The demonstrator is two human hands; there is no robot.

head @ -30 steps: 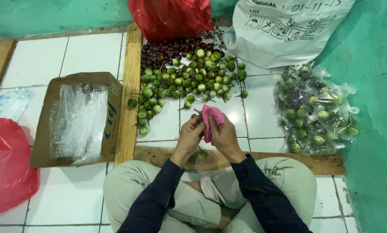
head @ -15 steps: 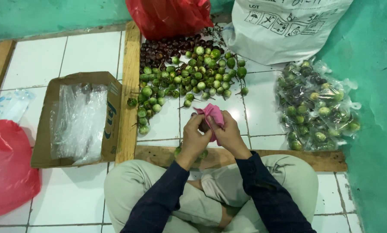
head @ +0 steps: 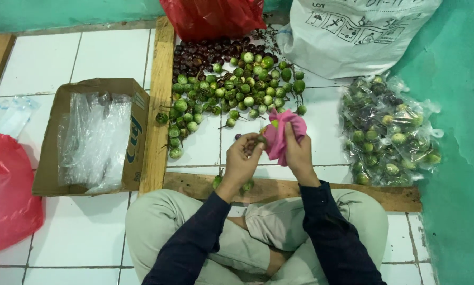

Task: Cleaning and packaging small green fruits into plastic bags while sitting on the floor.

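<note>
- Pink cloth (head: 282, 133): gripped in the right hand (head: 299, 153), bunched, touching the left hand's fingertips.
- Left hand (head: 243, 158): fingers pinched on a small round fruit (head: 260, 139) pressed against the cloth.
- Green round fruits (head: 231, 92): loose pile on the tiled floor (head: 94, 58), just beyond both hands.
- Dark brown fruits (head: 205, 53): behind the green pile.
- Bagged fruits (head: 387, 132): clear packets, right of the right hand.
- Cardboard box (head: 92, 137): holds clear plastic bags, left of the left hand.
- Wooden plank (head: 353, 191): beneath the wrists.
</note>
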